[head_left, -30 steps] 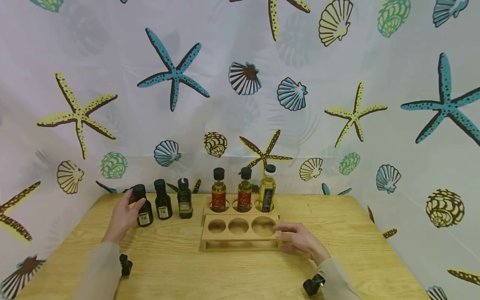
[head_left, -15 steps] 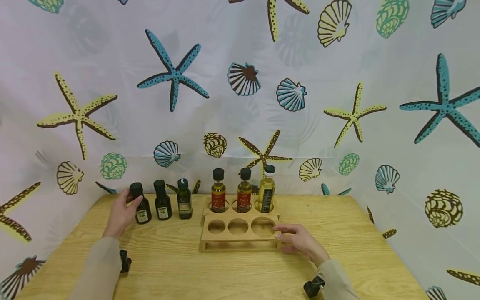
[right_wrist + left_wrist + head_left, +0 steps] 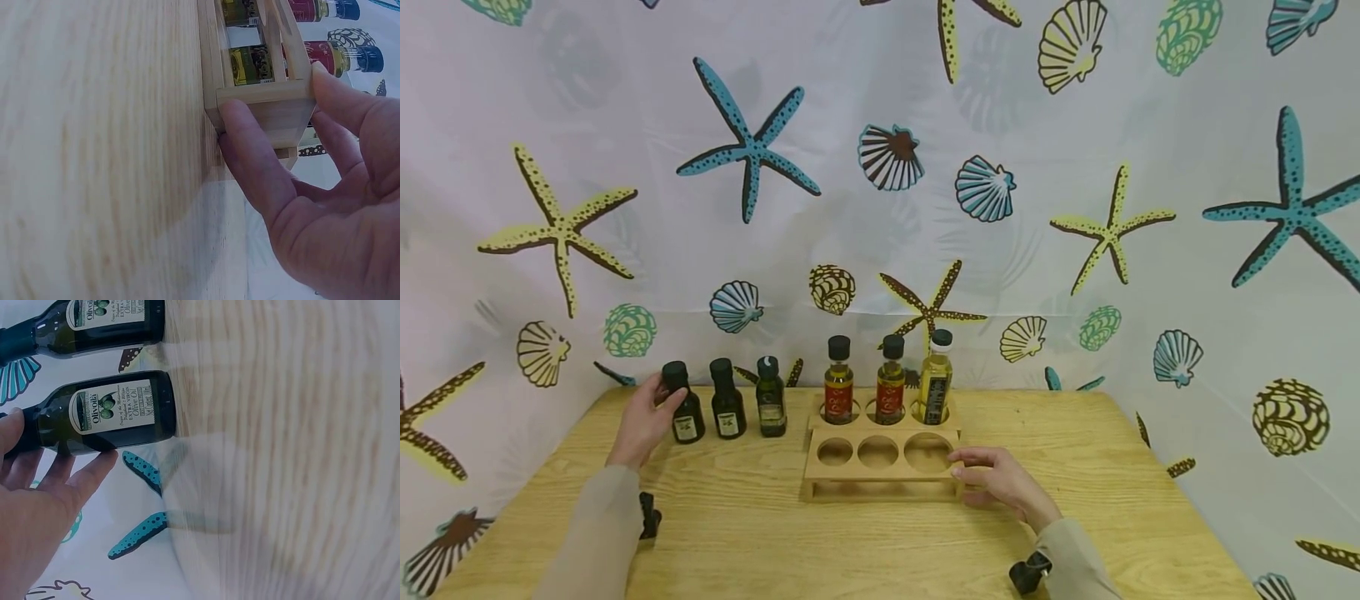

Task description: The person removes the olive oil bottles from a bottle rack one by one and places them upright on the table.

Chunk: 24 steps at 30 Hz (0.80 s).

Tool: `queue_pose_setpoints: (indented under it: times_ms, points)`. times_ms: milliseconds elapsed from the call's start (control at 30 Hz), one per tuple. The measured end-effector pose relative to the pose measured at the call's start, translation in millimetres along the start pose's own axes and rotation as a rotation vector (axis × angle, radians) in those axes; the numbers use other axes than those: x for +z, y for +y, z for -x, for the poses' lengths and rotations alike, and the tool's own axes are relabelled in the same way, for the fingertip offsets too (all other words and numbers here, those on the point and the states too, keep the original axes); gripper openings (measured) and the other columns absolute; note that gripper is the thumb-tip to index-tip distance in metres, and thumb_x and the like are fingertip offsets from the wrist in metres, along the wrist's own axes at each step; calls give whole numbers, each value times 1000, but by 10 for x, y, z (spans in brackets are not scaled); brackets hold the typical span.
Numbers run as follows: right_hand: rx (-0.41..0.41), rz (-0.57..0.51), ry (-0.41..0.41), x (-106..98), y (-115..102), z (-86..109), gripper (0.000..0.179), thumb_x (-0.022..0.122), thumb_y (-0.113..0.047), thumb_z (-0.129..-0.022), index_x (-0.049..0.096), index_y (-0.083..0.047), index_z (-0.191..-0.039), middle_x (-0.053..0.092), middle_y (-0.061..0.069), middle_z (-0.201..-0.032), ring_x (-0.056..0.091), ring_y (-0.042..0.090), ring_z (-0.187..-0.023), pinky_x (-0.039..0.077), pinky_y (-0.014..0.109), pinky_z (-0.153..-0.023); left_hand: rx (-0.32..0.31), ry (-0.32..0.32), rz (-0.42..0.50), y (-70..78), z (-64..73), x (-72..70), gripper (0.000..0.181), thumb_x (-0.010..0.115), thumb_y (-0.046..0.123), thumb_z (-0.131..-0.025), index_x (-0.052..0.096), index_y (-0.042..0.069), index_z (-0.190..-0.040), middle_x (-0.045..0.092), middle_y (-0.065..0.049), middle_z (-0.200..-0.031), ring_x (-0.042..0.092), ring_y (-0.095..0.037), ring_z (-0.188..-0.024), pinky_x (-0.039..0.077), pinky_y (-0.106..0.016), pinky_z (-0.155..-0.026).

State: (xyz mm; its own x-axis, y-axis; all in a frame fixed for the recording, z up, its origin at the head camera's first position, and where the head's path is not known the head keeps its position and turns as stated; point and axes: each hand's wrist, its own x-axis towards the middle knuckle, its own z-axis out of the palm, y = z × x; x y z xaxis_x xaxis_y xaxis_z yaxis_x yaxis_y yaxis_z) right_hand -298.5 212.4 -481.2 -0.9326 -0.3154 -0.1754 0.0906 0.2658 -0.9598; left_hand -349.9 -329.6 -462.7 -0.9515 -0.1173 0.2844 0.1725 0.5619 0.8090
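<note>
My left hand (image 3: 643, 419) holds a dark green olive oil bottle (image 3: 115, 409) by its neck, the thumb on one side and fingers along the other. The bottle stands upright on the table, leftmost in a row. Beside it are a second dark bottle (image 3: 727, 404) and another dark bottle with a pale label (image 3: 771, 402). At the right end of a two-tier wooden bottle rack (image 3: 880, 479), my right hand (image 3: 340, 200) grips the corner with thumb and fingers. Two red-labelled bottles (image 3: 838, 392) and a pale yellow oil bottle (image 3: 936, 383) stand in the rack's back holes.
The rack's front tier has three round holes (image 3: 877, 452) with nothing in them. Everything rests on a light wooden table (image 3: 737, 533). A white curtain (image 3: 865, 250) printed with starfish and shells hangs behind and at both sides.
The left hand and its bottle have shifted slightly back, into line with the other dark bottles. My right hand stays at the rack's corner, and the rack has not moved.
</note>
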Motion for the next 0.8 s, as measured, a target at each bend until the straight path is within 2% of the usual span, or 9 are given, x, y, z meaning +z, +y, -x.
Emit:
queue_pose_setpoints:
  times_ms: [267,467,667,800]
  points:
    - [3,-12,7,-10,16,-31,47,69,-28,-93,60,-1,-131,53,18,-141,51,40,-129,58,42,-86,13,-54,16,-37,-61,-54,59,43,28,-106,24,-2,-153,31,-34,-151,30,-56,-137,31,-67,-107]
    - [1,-9,3,-3,5,-24,48,69,-29,-93,60,-2,-131,52,17,-141,51,40,-128,58,43,-86,19,-132,25,-91,-100,-142,64,42,32,-106,19,-3,-154,28,-36,-152,29,-56,-136,32,-67,-106]
    - [-3,-2,-4,18,-13,-13,47,68,-28,-94,60,-2,-132,50,18,-144,54,38,-126,58,42,-86,-23,-223,53,-108,-123,-244,71,42,35,-106,8,0,-157,21,-35,-154,24,-55,-139,31,-68,-106]
    - [1,0,3,23,-19,6,46,67,-27,-94,60,-2,-132,49,19,-145,56,36,-125,58,43,-86,-62,-235,53,-118,-142,-255,76,45,39,-104,5,2,-157,21,-36,-154,24,-54,-140,33,-66,-106]
